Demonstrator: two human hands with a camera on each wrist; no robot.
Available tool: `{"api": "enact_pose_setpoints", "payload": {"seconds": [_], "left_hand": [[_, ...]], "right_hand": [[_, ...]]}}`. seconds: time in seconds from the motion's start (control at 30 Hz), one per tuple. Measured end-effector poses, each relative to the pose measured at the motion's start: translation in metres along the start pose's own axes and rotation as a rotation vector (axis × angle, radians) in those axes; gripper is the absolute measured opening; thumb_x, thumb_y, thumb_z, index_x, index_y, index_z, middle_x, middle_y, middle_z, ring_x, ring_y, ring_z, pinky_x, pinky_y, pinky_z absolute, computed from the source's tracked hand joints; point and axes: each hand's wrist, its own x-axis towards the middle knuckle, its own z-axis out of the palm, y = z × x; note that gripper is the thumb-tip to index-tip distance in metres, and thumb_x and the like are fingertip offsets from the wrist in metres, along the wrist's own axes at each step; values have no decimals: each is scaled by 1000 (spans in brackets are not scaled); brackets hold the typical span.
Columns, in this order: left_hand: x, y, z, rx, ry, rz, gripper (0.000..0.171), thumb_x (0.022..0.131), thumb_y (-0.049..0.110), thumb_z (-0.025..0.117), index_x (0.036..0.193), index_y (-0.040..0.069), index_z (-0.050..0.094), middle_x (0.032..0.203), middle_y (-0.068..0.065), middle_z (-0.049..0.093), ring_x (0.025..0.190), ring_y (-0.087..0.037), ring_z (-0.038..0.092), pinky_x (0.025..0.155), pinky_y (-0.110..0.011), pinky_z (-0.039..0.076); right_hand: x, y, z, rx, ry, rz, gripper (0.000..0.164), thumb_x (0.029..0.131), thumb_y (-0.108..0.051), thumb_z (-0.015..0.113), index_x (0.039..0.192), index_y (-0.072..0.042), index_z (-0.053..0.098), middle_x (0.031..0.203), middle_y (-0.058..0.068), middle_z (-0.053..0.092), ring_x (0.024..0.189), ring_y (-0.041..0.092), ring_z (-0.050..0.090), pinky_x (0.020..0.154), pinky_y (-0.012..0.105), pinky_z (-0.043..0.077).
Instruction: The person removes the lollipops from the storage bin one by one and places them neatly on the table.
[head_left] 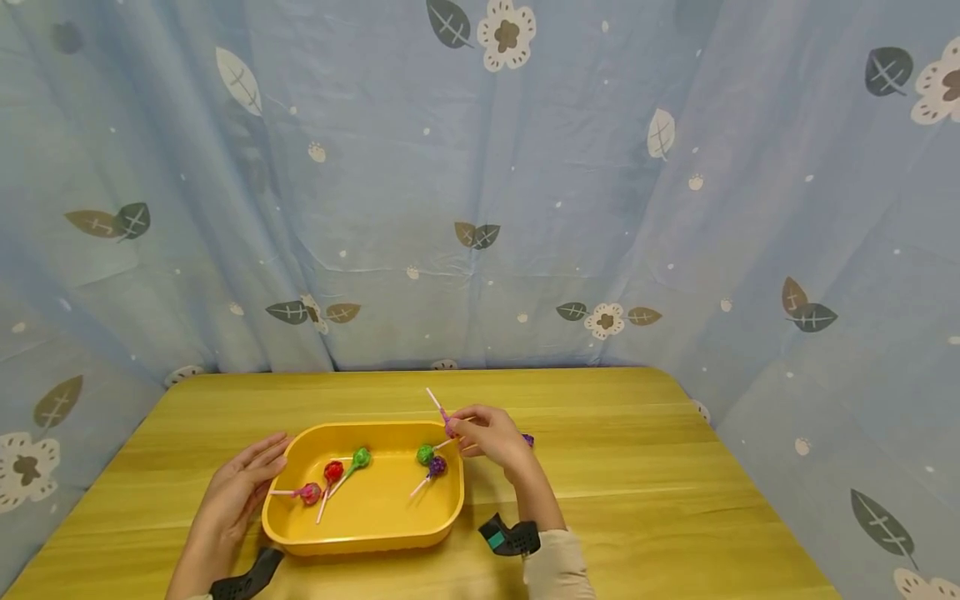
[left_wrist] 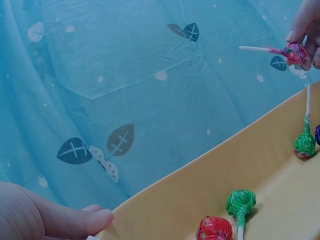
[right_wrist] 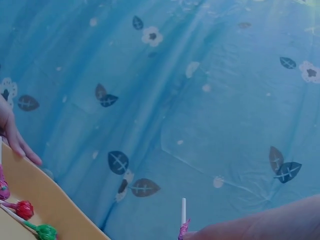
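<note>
A yellow plastic tray (head_left: 360, 546) sits on the table with several wrapped lollipops in it. My left hand (head_left: 234, 487) rests against its left rim, fingers fairly straight, with the thumb at the edge in the left wrist view. My right hand (head_left: 491, 435) pinches a pink lollipop (left_wrist: 296, 53) by its wrapped head, over the tray's far right corner, its white stick pointing up and left. On the tray's left side lie a pink lollipop (head_left: 310, 493), a red lollipop (head_left: 333, 472) and a green lollipop (head_left: 362, 457). Toward the right lie another green lollipop (head_left: 426, 454) and a purple lollipop (head_left: 437, 466).
Another purple-wrapped candy (head_left: 528, 439) lies on the table just beyond my right hand, mostly hidden by it. The wood-grain table (head_left: 637, 492) extends to the right of the tray. A blue curtain (head_left: 390, 208) with leaves and flowers hangs behind the table.
</note>
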Motion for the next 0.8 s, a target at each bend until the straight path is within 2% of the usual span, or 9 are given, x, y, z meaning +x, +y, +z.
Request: {"api": "enact_pose_setpoints", "payload": {"seconds": [0.07,0.2,0.27,0.37,0.57,0.8], "left_hand": [[0,-1,0,-12,-1,6,59,96,11,62,148,13,33,102,24,64,99,5,60,93,-22,47],[0,-1,-1,-39,-1,14,36,96,10,62,126,26,52,101,22,66,98,4,62,90,-21,49],[0,-1,0,-53,1,13,32,96,10,62,121,27,54,101,22,66,97,4,62,90,-21,49],[0,0,0,-63,5,3,33,95,9,62,122,26,54,100,22,66,97,3,62,90,-21,49],[0,-1,-1,-57,-19,25,32,95,8,62,120,27,55,102,21,66,98,3,62,89,-21,49],[0,-1,-1,-31,-15,27,38,95,10,63,129,24,51,103,23,65,99,4,61,91,-21,49]], "right_hand": [[0,2,-5,-7,24,11,30,95,-25,64,112,-1,66,94,8,68,83,30,66,77,45,57],[1,5,-16,10,78,37,32,95,-27,65,114,-2,66,94,8,67,84,32,66,78,46,57],[1,8,-22,20,101,45,33,95,-27,65,116,-1,65,94,9,66,81,30,65,78,46,57],[2,12,-31,17,130,48,35,95,-28,65,118,-1,64,95,9,67,81,28,66,78,45,57],[2,20,-43,21,196,56,35,96,-25,64,118,1,64,98,11,66,89,38,64,77,45,57],[3,34,-59,35,328,111,29,95,-18,63,114,4,65,96,16,67,83,36,66,77,46,57]]}}
